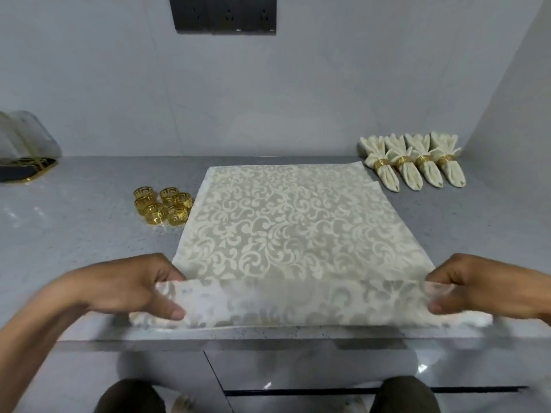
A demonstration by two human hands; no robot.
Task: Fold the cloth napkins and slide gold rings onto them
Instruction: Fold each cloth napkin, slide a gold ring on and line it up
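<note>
Left hand at 8 o'clock pinches the near left corner of the cream napkin, thumb on top, fingers curled behind the lifted edge. Right hand at 4 o'clock pinches the near right corner likewise. Near edge raised off the grey counter and turned back toward 12 o'clock, forming a blurred band whose long axis runs 9 to 3. Rest of napkin lies flat, centre of counter, far edge toward the wall; pale scroll-leaf damask pattern on beige ground. Loose gold rings, six in a cluster, just beside the napkin's left edge at 10 o'clock. Four finished napkins, each banded by a ring, in a row at 2 o'clock, narrow ends pointing toward 5 o'clock.
</note>
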